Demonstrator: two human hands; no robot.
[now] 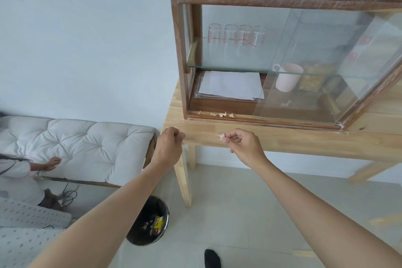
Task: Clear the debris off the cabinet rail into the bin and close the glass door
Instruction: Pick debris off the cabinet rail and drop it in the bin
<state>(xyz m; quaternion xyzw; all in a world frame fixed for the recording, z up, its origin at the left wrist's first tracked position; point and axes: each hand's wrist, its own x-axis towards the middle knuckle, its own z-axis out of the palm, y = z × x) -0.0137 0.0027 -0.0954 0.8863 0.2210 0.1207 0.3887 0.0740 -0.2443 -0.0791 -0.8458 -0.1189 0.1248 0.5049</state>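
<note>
A wooden cabinet (181, 54) stands on a light wooden table (282, 139). Its sliding glass door (315, 67) sits to the right, leaving the left half uncovered. Several small pale scraps of debris (221, 114) lie on the bottom rail (261, 120). My right hand (241, 143) hovers in front of the table edge, pinching one scrap (221, 136) between thumb and fingers. My left hand (169, 143) is curled into a loose fist near the table's left corner; whether anything is inside it is hidden. A black bin (150, 224) with scraps and a yellow wrapper stands on the floor below.
Inside the cabinet are glass jars, white papers (230, 86), a pink mug (286, 79) and a glass shelf. A white tufted bench (82, 146) stands to the left, where another person's hand (52, 162) rests. My dark-socked foot (212, 258) is on the tiled floor.
</note>
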